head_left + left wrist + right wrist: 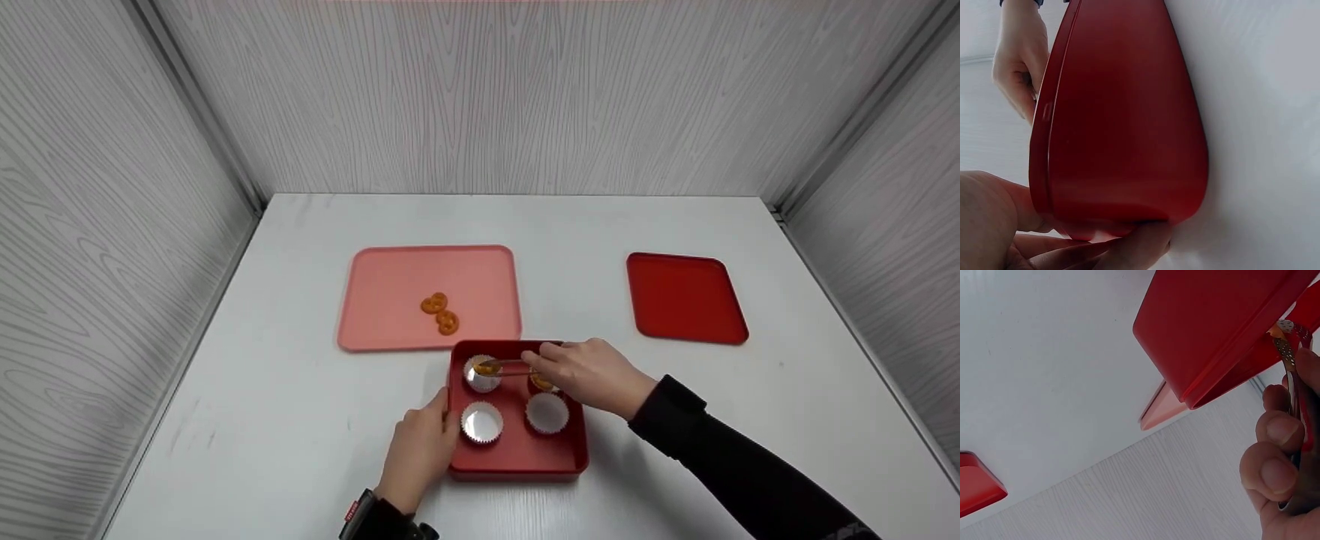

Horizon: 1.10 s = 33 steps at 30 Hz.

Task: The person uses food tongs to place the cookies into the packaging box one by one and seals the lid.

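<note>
My right hand [600, 379] grips metal tongs [1288, 354] with perforated tips. Their tips reach into the back left white paper cup [480, 384], where a small brown pretzel [487, 367] lies at the tips. That cup stands in a red box [517, 459] along with several others. Partly hidden under my right hand, the back right cup has another pretzel [541, 382] in it. Both front cups, the left one [481, 422] and the right one [547, 413], hold nothing. At the box's left side, my left hand [420, 446] holds the wall, thumb by the rim and fingers against the outside.
Behind the box lies a pink tray [390, 300] bearing two pretzels [441, 313] that touch each other. A flat red tray [686, 300] is at the right on the white table [300, 420]. Grey wood-grain panels [517, 97] enclose the back and sides.
</note>
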### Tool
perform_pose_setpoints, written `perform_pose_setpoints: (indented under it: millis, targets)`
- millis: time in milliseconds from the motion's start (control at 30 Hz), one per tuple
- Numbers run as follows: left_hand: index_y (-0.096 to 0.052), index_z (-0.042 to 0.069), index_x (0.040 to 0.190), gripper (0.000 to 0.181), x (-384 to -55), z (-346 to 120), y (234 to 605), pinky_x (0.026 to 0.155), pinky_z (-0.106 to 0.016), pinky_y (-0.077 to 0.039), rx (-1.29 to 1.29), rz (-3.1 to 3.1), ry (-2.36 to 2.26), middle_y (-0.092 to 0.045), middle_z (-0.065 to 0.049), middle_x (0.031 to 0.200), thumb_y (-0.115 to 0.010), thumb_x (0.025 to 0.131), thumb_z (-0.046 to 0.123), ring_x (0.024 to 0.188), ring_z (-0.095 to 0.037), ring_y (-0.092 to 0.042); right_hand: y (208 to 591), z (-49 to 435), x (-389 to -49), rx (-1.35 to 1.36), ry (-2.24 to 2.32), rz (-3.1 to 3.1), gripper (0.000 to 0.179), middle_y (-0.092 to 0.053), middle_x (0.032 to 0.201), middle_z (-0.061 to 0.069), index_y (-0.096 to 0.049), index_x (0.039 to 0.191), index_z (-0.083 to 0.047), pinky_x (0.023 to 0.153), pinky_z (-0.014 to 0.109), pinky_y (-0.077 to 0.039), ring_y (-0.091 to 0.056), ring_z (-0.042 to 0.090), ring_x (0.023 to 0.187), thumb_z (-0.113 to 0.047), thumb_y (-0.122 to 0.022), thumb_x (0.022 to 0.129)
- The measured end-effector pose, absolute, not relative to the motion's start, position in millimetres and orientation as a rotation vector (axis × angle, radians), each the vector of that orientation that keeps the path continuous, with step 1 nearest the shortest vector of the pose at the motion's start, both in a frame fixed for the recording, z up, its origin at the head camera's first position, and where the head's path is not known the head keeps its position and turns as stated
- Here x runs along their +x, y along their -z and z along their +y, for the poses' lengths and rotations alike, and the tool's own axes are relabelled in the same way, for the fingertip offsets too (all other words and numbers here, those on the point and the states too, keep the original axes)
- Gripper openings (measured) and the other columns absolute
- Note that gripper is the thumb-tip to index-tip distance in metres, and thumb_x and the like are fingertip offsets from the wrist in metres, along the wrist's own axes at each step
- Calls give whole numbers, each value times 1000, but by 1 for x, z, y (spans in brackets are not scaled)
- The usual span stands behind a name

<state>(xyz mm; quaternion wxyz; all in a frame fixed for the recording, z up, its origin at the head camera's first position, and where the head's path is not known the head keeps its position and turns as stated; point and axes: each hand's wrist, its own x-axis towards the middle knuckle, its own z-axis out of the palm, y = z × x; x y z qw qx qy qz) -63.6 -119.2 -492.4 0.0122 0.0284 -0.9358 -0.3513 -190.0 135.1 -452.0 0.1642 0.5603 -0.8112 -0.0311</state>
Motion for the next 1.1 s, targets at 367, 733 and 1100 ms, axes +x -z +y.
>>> perform_pose_setpoints:
  millis: [367, 733, 1100]
  targets:
    - [-63, 6, 111, 14, -63, -119, 492, 63, -43, -51, 91, -2916, 1089, -70, -10, 83, -60, 99, 12, 73, -19, -64, 460, 132, -192, 1558, 92, -2217, 28, -53, 77, -1, -66, 108, -14, 42, 22, -26, -48, 12, 51, -4, -77, 84]
    - [-64, 4, 118, 21, -63, -120, 491, 68, -45, -54, 97, -2926, 1099, -73, -13, 91, -61, 99, 13, 81, -24, -70, 459, 132, -192, 1526, 140, -2286, 36, -58, 83, 1, -68, 120, -13, 44, 28, -45, -59, 15, 58, -8, -79, 86]
    - [-64, 5, 118, 21, -63, -120, 492, 67, -43, -53, 100, -2922, 1115, -73, -12, 90, -61, 99, 13, 77, -18, -66, 455, 138, -192, 1537, 91, -2288, 37, -57, 80, 1, -70, 119, -12, 43, 25, -41, -54, 14, 55, -7, -81, 85]
